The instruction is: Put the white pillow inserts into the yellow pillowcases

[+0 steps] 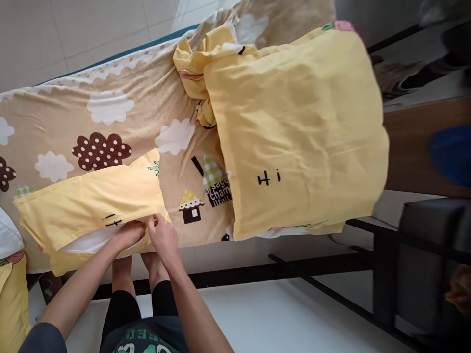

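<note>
Presently both hands are at work on a yellow pillowcase (99, 196), which lies on a beige bedspread (73, 120) and serves here as the point of reference. Its long opening gapes toward the person, showing white material (90, 242) inside. The left hand (130, 235) is at that opening, toward the right end of the pillowcase, with its fingers tucked in and mostly hidden, so whether they grip anything cannot be told. Just beside it, the right hand (164, 235) pinches the upper edge of the opening between thumb and fingers, close to the right-hand end. The pillowcase carries small black lettering near its opening and a green leaf print at its far right corner.

Right of the pillowcase and well apart from it, a large piece of yellow bedding (305, 137) is spread over the bed, marked "Hi" in black. Beyond the pillowcase and to its right, a rumpled yellow cloth (193, 73) is bunched against that bedding. Left of the pillowcase, a white cushion (9, 235) shows partly, with another yellow piece (14, 299) below it, nearer the person. Farther off, past the bed's far edge from the pillowcase, lies a pale tiled floor (103, 29). Far to the right of the pillowcase sits a blurred blue object (451, 154). Directly on its near side stand the person's legs, in black shorts (121, 309).
</note>
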Motion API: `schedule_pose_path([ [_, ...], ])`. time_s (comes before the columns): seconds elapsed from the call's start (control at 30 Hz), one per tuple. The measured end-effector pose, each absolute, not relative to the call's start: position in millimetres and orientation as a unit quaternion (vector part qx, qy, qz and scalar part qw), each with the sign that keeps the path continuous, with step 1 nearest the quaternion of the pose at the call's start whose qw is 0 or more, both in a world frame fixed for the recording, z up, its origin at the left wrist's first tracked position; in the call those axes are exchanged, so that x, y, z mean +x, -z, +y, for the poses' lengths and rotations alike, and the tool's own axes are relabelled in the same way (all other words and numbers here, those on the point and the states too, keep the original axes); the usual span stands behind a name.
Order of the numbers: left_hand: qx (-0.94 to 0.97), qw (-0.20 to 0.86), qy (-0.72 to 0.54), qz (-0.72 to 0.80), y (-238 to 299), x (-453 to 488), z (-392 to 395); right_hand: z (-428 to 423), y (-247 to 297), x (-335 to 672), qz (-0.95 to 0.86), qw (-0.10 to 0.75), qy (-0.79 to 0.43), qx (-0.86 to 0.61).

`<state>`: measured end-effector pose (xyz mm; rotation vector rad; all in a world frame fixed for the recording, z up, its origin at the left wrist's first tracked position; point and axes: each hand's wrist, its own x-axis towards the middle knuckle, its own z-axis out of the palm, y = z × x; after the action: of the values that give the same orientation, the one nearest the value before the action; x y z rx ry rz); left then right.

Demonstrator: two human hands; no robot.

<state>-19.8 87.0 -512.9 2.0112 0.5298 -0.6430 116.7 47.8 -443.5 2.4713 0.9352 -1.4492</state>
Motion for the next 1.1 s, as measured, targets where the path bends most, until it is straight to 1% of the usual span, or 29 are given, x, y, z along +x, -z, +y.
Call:
schedule_pose_path([
  [0.1, 0.816, 0.482, 0.233, 0.219, 491.4, -21.1, 83.2, 55.8, 465.3, 123.6, 0.385, -0.009, 0.389, 0.837],
  [0.17, 0.842, 0.461, 0.149, 0.238, 479.3, -24.7, 88.1, 65.0, 480.9, 129.6, 0.445, -0.053, 0.325, 0.833],
  [0.2, 0.861, 0.428, 0.086, 0.26, 475.1, -25.5, 92.4, 71.3, 488.9, 133.2, 0.466, -0.064, 0.3, 0.83],
  [0.27, 0.892, 0.328, -0.041, 0.308, 471.6, -21.7, 103.7, 86.7, 504.4, 141.2, 0.495, -0.068, 0.259, 0.826],
  [0.33, 0.903, 0.251, -0.107, 0.333, 475.8, -9.3, 117.2, 103.4, 517.1, 149.7, 0.521, -0.069, 0.233, 0.818],
  [0.37, 0.905, 0.237, -0.114, 0.335, 480.5, -0.6, 123.9, 111.3, 521.7, 153.8, 0.532, -0.075, 0.225, 0.813],
  [0.5, 0.9, 0.267, -0.048, 0.342, 501.1, 31.9, 137.8, 134.1, 525.0, 169.1, 0.517, -0.1, 0.249, 0.813],
  [0.63, 0.908, 0.243, 0.001, 0.341, 499.4, 25.8, 118.4, 143.4, 518.1, 172.5, 0.46, -0.127, 0.29, 0.829],
  [0.73, 0.923, 0.235, -0.001, 0.305, 492.5, 3.9, 98.8, 141.1, 518.4, 160.8, 0.446, -0.183, 0.256, 0.838],
  [0.83, 0.918, 0.259, 0.007, 0.302, 496.7, -1.4, 100.6, 134.5, 520.3, 147.1, 0.497, -0.212, 0.206, 0.816],
  [0.97, 0.883, 0.277, 0.04, 0.377, 513.6, 29.5, 134.3, 139.5, 515.2, 149.2, 0.566, -0.184, 0.164, 0.787],
  [1.1, 0.854, 0.3, 0.022, 0.424, 520.1, 47.2, 157.7, 166.1, 498.0, 170.2, 0.581, -0.109, 0.159, 0.791],
])
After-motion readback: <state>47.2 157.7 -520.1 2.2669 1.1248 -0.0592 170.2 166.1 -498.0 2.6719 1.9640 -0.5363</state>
